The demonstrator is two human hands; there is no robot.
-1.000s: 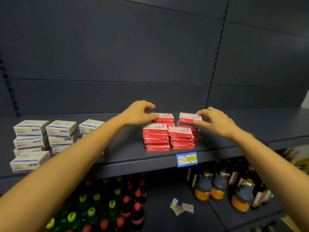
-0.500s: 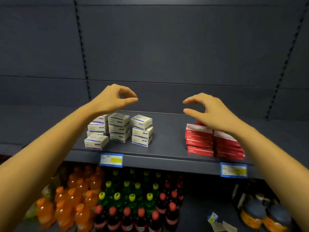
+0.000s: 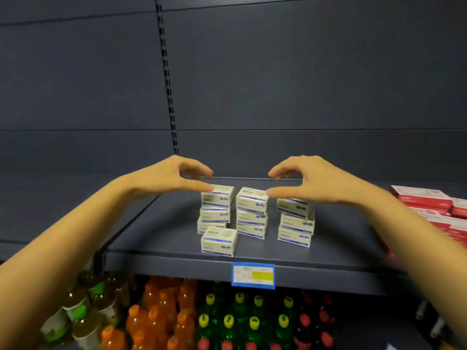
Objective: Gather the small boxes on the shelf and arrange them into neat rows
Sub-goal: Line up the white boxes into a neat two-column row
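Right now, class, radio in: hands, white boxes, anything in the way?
Left hand, right hand empty, poised over white boxes. Three stacks, one stray box in front. Red boxes off right, nothing blocking.

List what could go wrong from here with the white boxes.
The right stack has a skewed top box; the right hand above it could knock it off.
The single box stands near the front edge of the shelf; pushing the stacks forward might tip it onto the bottles below.
The left hand reaches the left stack only at its top; a sideways squeeze could topple it.
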